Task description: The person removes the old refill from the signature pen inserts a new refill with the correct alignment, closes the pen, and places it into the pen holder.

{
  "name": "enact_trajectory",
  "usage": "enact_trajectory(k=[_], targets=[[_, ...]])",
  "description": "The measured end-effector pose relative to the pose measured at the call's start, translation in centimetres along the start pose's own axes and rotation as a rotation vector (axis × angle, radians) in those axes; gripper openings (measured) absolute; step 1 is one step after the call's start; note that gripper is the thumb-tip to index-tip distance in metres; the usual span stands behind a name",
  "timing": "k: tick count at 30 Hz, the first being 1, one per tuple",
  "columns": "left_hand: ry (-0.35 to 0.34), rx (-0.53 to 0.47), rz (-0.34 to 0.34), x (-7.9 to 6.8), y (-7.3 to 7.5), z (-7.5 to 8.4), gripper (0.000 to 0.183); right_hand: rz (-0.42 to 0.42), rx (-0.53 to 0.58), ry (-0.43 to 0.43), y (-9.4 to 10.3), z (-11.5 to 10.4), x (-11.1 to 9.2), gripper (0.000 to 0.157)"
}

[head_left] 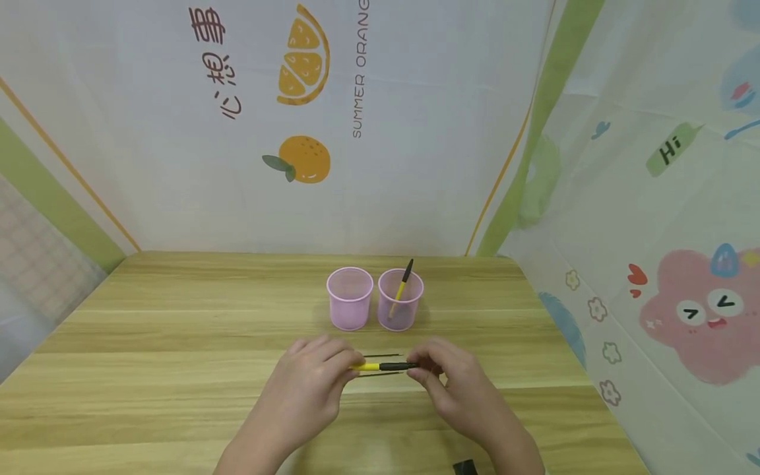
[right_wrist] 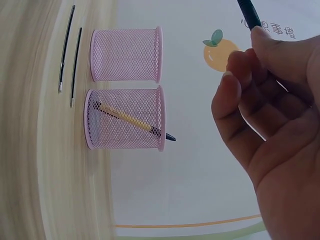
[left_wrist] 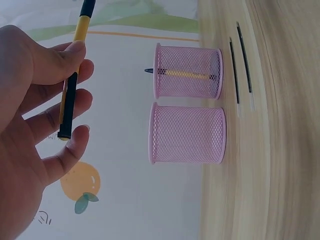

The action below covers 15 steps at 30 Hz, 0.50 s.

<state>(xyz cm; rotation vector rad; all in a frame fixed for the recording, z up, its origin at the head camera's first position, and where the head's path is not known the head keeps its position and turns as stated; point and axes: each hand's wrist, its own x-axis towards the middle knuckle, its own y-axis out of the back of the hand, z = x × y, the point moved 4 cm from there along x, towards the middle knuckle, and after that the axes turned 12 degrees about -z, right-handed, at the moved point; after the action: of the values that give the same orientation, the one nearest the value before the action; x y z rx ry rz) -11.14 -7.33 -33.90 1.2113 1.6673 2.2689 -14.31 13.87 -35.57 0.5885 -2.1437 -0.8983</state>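
Note:
A yellow and black pen (head_left: 372,367) lies level between both hands over the table. Thumb and fingers of my left hand (head_left: 315,382) pinch its yellow barrel; in the left wrist view, the pen's black clip (left_wrist: 67,107) runs along the fingers. My right hand (head_left: 454,386) pinches the black end (right_wrist: 248,14) between thumb and fingertips, its other fingers loosely bent. Two thin dark pen refills (left_wrist: 244,57) lie side by side on the wood, just beyond and below the pen in the head view.
Two pink mesh pen holders (head_left: 350,316) stand beside each other past the hands. The right one (head_left: 382,313) contains another yellow and black pen (head_left: 404,280), leaning. A small black object (head_left: 466,468) sits at the near edge by the right forearm. Printed cloth (head_left: 404,198) hangs behind the table.

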Motion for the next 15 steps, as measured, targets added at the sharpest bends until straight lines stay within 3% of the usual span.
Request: enact_trajectory(k=[4,15], targets=[[-0.005,-0.004,0.005,0.03,-0.03,0.04,0.012,-0.014,0.007,-0.014,-0.02,0.08,-0.07,0.007],[-0.010,-0.013,0.013,0.10,-0.01,0.12,0.012,-0.034,-0.014,-0.036,-0.05,0.09,-0.09,0.007]])
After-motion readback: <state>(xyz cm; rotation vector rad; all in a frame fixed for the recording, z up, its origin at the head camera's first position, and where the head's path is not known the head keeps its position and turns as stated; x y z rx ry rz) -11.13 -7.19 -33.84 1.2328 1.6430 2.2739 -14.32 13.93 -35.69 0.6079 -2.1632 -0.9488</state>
